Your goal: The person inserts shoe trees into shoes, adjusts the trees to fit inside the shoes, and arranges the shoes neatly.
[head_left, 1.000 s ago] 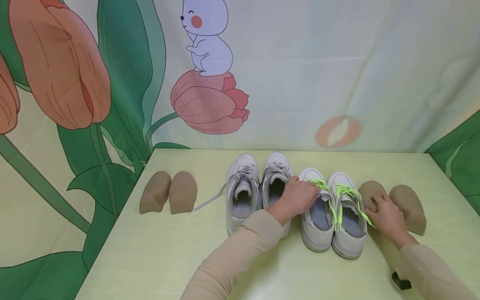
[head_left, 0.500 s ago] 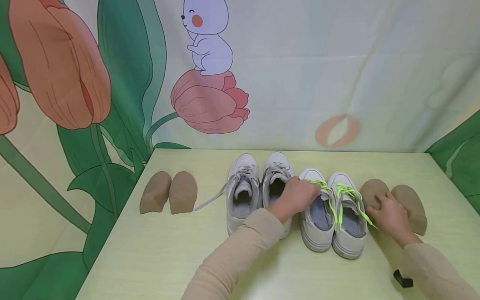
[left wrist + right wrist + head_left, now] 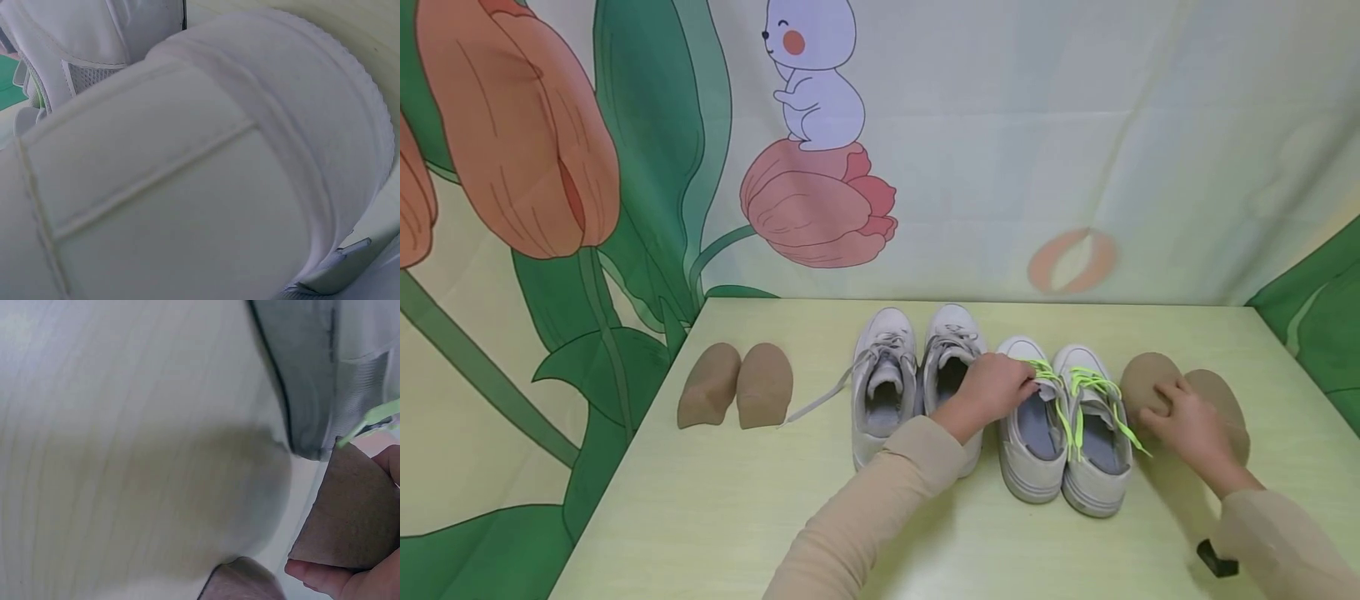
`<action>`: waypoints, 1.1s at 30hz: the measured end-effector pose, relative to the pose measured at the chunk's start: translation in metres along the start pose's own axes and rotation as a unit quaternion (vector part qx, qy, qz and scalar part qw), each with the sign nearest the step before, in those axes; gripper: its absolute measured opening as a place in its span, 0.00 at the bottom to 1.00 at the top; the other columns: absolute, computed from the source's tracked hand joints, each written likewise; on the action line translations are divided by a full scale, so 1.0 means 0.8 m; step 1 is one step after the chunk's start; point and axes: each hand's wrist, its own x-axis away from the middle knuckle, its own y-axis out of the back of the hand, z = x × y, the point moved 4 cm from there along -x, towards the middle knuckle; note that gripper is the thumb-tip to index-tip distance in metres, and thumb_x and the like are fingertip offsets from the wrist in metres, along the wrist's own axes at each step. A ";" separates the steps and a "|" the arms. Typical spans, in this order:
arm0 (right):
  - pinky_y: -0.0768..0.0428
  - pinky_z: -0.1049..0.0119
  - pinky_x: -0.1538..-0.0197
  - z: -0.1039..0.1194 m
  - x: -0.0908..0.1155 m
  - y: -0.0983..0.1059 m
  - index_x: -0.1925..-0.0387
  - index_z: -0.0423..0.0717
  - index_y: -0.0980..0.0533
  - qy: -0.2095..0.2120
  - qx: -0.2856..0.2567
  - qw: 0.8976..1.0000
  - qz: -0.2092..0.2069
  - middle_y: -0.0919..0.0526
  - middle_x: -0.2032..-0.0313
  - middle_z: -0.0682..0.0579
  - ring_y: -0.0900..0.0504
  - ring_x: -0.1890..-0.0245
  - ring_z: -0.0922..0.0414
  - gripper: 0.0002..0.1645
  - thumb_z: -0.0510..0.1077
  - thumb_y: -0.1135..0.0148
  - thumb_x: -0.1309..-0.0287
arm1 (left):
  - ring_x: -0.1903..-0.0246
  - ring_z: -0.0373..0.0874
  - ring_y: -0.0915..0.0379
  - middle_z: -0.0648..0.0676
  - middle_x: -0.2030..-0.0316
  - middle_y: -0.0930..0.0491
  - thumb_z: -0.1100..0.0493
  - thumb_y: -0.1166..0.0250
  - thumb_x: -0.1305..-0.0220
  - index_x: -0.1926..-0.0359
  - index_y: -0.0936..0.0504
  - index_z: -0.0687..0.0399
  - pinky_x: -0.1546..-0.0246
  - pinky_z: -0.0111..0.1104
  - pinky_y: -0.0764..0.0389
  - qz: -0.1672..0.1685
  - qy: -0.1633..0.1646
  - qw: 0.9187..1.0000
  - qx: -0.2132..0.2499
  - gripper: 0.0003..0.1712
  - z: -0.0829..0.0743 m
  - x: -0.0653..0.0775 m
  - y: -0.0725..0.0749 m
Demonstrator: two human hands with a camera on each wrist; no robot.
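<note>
My left hand [image 3: 992, 387] pinches the upper of the left white sneaker [image 3: 1030, 479] with lime-green laces, near its tongue; the exact spot is hidden. Close to that sneaker's right stands its lime-laced partner [image 3: 1097, 492]. In the left wrist view a blurred white sneaker [image 3: 187, 194] fills most of the picture, and the hand is out of sight. My right hand [image 3: 1193, 425] holds a brown moulded shoe insert [image 3: 1150, 379] between thumb and fingers. The right wrist view shows the same insert [image 3: 353, 515] gripped at its blunt end. A second insert [image 3: 1221, 400] is partly behind that hand.
Left of my left hand stands a sneaker pair with grey laces, the left one [image 3: 872, 437] trailing a loose lace. Two more brown inserts [image 3: 763, 387] rest at the table's left. A printed cloth [image 3: 970, 192] hangs behind the table. A small black block [image 3: 1216, 558] shows by my right sleeve.
My right hand has moved slightly right and back toward me, and the insert it holds has shifted up in the head view, a little away from the sneakers. My left hand stays in place.
</note>
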 end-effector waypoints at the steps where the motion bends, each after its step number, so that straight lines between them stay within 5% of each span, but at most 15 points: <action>1: 0.36 0.36 0.55 0.001 0.001 0.001 0.47 0.26 0.37 0.001 0.002 1.000 0.002 0.45 0.44 0.21 0.40 0.51 0.24 0.34 0.47 0.47 0.50 | 0.78 0.35 0.32 0.40 0.79 0.25 0.46 0.49 0.38 0.73 0.24 0.42 0.75 0.27 0.33 -0.003 0.003 1.000 0.007 0.12 0.000 0.001 0.001; 17: 0.36 0.36 0.56 0.031 0.016 0.022 0.48 0.27 0.34 0.041 -0.003 0.999 -0.012 0.42 0.45 0.22 0.40 0.50 0.25 0.32 0.47 0.46 0.50 | 0.75 0.35 0.30 0.39 0.76 0.25 0.45 0.47 0.40 0.68 0.26 0.41 0.74 0.25 0.32 0.019 0.025 0.999 0.038 0.09 0.005 -0.004 -0.002; 33: 0.32 0.40 0.60 0.046 0.029 0.044 0.49 0.27 0.33 0.065 0.002 0.998 -0.023 0.40 0.47 0.21 0.38 0.52 0.25 0.31 0.47 0.44 0.50 | 0.77 0.35 0.32 0.38 0.78 0.26 0.45 0.46 0.40 0.71 0.27 0.40 0.77 0.26 0.35 -0.017 0.014 0.999 0.024 0.08 0.002 0.002 0.003</action>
